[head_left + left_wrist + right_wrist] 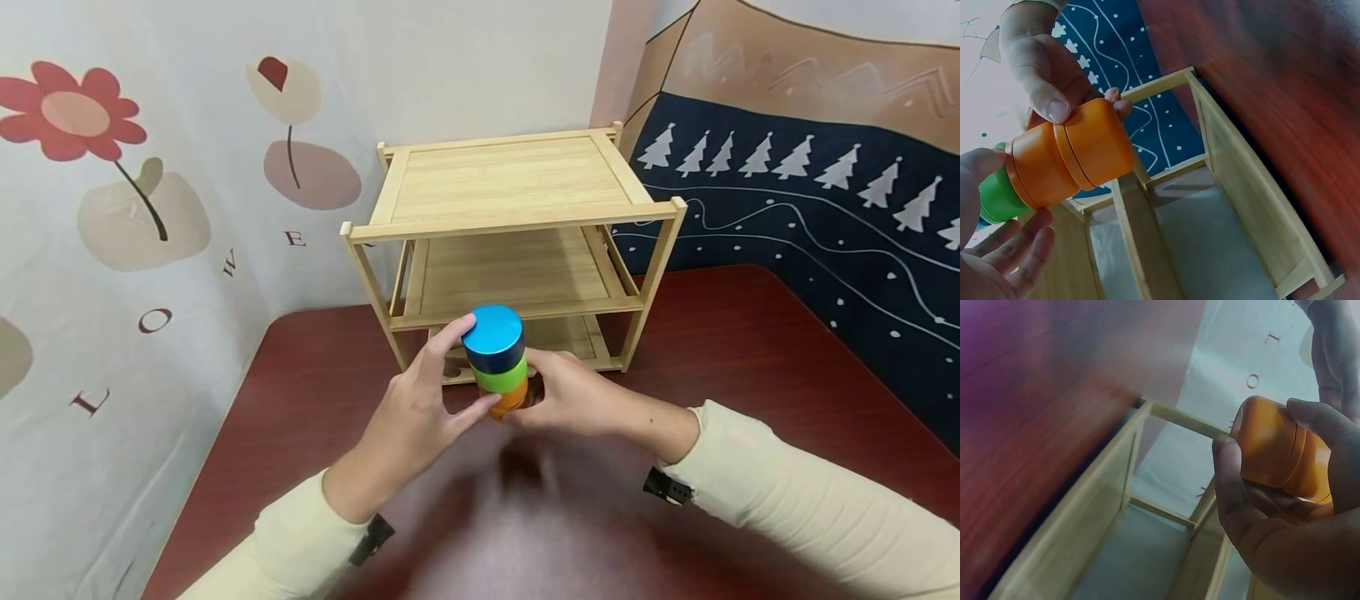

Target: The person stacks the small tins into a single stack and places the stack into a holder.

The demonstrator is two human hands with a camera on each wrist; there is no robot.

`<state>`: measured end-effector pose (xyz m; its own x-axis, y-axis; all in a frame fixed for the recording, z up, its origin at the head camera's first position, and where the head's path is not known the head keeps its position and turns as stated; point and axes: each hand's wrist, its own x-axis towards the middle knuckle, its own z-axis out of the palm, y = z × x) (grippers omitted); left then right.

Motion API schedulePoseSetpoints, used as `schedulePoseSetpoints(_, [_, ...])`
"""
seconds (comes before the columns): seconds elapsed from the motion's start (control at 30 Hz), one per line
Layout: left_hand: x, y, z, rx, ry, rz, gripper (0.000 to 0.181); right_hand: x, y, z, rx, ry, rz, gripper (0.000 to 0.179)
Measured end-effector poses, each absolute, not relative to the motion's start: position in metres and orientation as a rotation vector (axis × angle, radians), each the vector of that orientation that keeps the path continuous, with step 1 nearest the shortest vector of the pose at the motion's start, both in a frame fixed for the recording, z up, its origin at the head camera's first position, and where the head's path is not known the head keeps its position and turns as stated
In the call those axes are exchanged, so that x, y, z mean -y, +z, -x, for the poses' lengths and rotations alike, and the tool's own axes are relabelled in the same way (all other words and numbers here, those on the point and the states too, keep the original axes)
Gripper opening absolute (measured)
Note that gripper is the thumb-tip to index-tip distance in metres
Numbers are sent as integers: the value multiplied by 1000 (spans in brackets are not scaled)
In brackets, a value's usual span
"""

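Observation:
A cylindrical canister (500, 358) stands nearly upright in the air in front of the shelf, held between both hands. It has a shiny blue top, a dark blue side, a green band and an orange lower part with a seam round it. My left hand (420, 408) holds its left side, index finger at the blue rim and thumb low by the orange. My right hand (573, 393) grips the orange end from the right. In the left wrist view the orange part (1097, 144) fills the middle; in the right wrist view thumb and fingers wrap the orange body (1269, 440).
A pale wooden three-tier shelf (517, 179) stands behind the hands on a dark red table (300, 383). Flower-printed cloth (187, 350) hangs at the left and back, and a dark blue tree-patterned cloth (787, 217) at the right.

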<state>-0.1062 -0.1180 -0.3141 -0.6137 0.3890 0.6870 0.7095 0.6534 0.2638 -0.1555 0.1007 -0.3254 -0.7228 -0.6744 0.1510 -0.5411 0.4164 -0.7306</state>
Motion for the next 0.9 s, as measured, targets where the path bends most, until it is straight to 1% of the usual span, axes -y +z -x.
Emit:
schedulePoseSetpoints(0.23, [120, -295, 110, 2243, -714, 893, 96, -102, -308, 160, -2532, -1167, 1106, 50])
schedulePoseSetpoints(0.43, [120, -273, 115, 2272, -737, 900, 100, -103, -289, 163, -2564, -1149, 1084, 50])
schedulePoseSetpoints(0.73, [117, -243, 123, 2290, -779, 931, 98, -109, -260, 167, -2597, -1090, 1060, 50])
schedulePoseSetpoints(0.9, [116, -224, 126, 2298, -780, 942, 97, -110, -241, 169, -2639, -1049, 1094, 48])
